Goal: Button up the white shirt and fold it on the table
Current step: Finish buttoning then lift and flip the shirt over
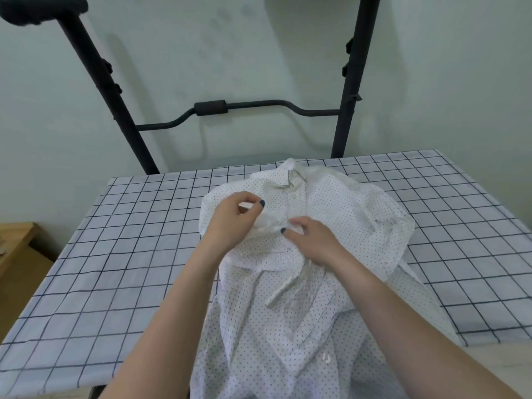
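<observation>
Nearest you, the white dotted shirt [288,326] drapes over the near edge of the checked surface [115,269], its length running away from you, collar at the far end. Your left hand [230,223] and right hand [313,243], close together, each pinch the shirt's front mid-chest. Behind stands a black metal frame [348,82].

A pale green wall [259,53] fills the background. A black metal frame [349,82] with two slanted posts and a bent crossbar stands against it, just behind the counter [115,254], which is covered by a white cloth with a dark grid. A light wooden cabinet [17,249] sits at the left edge.
</observation>
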Demonstrator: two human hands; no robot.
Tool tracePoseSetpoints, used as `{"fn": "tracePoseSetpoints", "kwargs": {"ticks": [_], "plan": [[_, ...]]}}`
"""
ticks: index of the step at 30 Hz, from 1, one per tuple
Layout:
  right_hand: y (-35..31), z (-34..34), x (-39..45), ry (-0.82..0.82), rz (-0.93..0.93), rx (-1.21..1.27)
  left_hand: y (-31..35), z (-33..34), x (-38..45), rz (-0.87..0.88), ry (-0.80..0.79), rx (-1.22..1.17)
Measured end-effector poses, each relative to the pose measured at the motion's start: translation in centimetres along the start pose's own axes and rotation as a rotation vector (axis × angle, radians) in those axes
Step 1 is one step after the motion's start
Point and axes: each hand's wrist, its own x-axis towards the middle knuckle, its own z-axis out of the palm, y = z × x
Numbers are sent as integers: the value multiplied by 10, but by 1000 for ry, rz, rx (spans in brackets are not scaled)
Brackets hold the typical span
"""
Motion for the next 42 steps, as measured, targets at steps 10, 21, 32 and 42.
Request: {"fn": "tracePoseSetpoints", "kwargs": {"ticks": [10,21,32,42], "plan": [[9,-45,65,232,-54,-6,-24,12,110,-180,74,415],[27,-97,167,330,271,76,-50,0,134,-361,-212,691],[41,-97,162,326,321,-141,-40,-16,118,-410,-481,818],[20,-120,133,411,308,323,-14,-43,93,-436,-671,815]]}}
